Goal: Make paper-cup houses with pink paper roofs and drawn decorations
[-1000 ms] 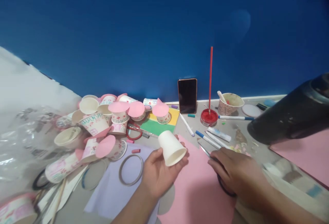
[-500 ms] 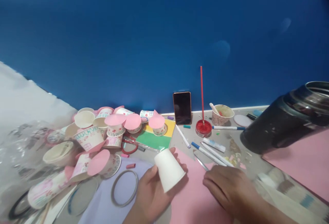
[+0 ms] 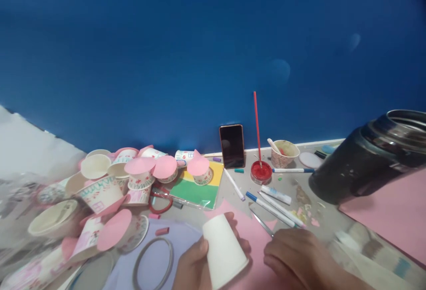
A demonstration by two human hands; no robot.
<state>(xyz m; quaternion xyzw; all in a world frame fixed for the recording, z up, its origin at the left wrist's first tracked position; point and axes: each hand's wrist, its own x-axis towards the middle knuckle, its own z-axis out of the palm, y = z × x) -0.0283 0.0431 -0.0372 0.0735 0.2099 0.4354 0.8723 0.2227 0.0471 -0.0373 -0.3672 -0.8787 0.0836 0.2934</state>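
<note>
White paper cup (image 3: 225, 254), near ctr: clasped in left hand (image 3: 190, 267) grip, tilted, base far-left, mouth near-right twd right hand (image 3: 294, 259), just beside on pink sheet (image 3: 253, 238), knuckles up over metal blade (image 3: 262, 224), its grip can't tell.

Blue wall (image 3: 166, 37) behind a grey table (image 3: 293, 181)
The wall is plain and evenly lit, with faint pale spots at the right.
</note>
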